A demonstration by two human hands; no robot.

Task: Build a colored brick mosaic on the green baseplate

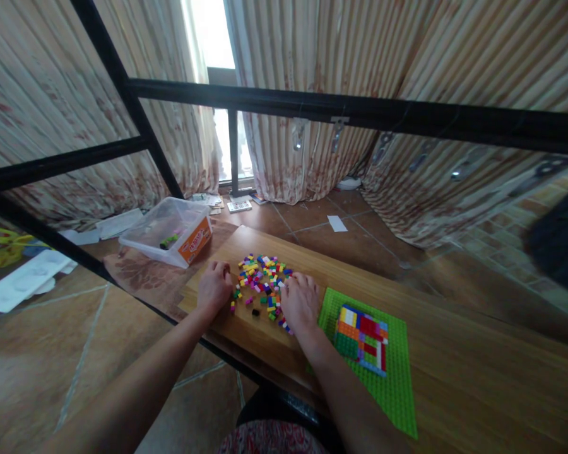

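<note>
A loose heap of small toy building bricks (265, 277) in many colours lies on the wooden board (435, 353). My left hand (215, 288) rests at the heap's left edge with its fingers curled in; anything between them is hidden. Over the right side of the heap lies my right hand (301, 304), its fingers bent downward and slightly apart, touching or just above the bricks. Beside my right wrist is a green studded baseplate (397, 384). On it stands a low, multicoloured brick build (362, 339) with red, orange, white, green and blue parts.
A clear plastic tub (146, 230) with an orange label and a few green pieces stands to the left of the board. Black metal bars (312, 104) cross in front. Papers (337, 223) lie on the tiled floor, and long curtains (322, 50) hang behind.
</note>
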